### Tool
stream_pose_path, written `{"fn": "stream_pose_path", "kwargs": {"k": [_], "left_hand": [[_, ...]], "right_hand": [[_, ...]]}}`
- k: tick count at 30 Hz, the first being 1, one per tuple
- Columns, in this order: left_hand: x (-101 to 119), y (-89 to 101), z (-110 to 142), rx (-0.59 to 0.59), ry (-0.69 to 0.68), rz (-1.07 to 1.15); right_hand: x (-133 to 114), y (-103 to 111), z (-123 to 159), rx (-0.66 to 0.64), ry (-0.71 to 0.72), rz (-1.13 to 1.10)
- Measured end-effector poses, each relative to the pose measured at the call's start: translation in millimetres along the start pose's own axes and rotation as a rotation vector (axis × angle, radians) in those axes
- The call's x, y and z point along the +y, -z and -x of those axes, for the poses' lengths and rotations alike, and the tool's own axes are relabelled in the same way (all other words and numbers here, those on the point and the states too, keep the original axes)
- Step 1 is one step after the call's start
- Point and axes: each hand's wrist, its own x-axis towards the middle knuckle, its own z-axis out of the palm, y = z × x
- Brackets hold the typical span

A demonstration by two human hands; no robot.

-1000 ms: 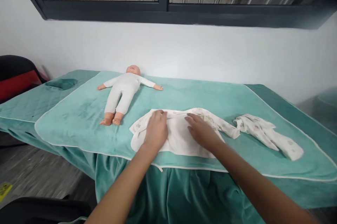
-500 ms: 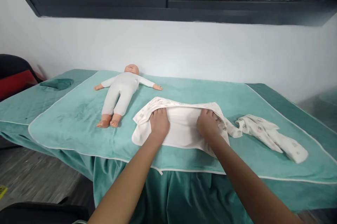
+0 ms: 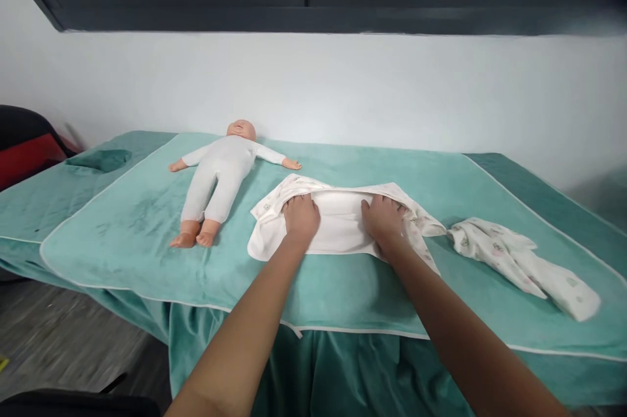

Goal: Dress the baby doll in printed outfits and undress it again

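Observation:
A white baby top [image 3: 337,221] with a small print lies in front of me, its plain inner side showing and its upper layer raised along the far edge. My left hand [image 3: 301,217] is closed on the cloth at the left of the opening, fingertips partly tucked under the printed edge. At the right of the opening, my right hand [image 3: 383,219] grips the same top, thumb apart and fingertips partly covered by cloth. A baby doll [image 3: 218,172] in a white suit lies on its back to the left, arms spread and feet bare.
Another printed white baby garment [image 3: 519,257] lies crumpled to the right. Beneath everything is a green plush mat [image 3: 147,227] with pale piping on a green-covered table. A white wall [image 3: 343,90] and dark window frame [image 3: 196,8] stand behind. A black and red chair [image 3: 27,149] is at the left.
The near edge of the baby top has moved away from me, and both hands have shifted slightly forward with it. My right fingers look straighter. The camera view has shifted slightly.

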Motion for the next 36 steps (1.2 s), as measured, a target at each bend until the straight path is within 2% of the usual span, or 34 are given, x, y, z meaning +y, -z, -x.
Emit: {"fn": "stream_pose_path", "kwargs": {"k": [4, 9, 16, 23, 26, 31, 36], "left_hand": [[-1, 1.6, 5, 0.051, -0.003, 0.02], [-4, 1.7, 2, 0.073, -0.037, 0.016], [-4, -1.1, 1, -0.014, 0.007, 0.032], [-2, -2.7, 1, -0.051, -0.162, 0.046], [-2, -4.6, 1, -0.046, -0.162, 0.064], [-2, -9.3, -2, -0.044, -0.104, 0.09], [-5, -13.2, -9, -0.136, -0.073, 0.135]], "right_hand": [[2, -6, 6, 0.106, 0.037, 0.023], [5, -7, 3, 0.099, 0.051, 0.06], [7, 5, -9, -0.066, 0.117, 0.06], [-23, 5, -7, -0.11, 0.407, -0.038], [-31, -4, -15, -0.093, 0.396, -0.061], [-27, -19, -24, -0.031, 0.334, -0.083], [-24, -29, -26, -0.094, 0.332, -0.088]]}}
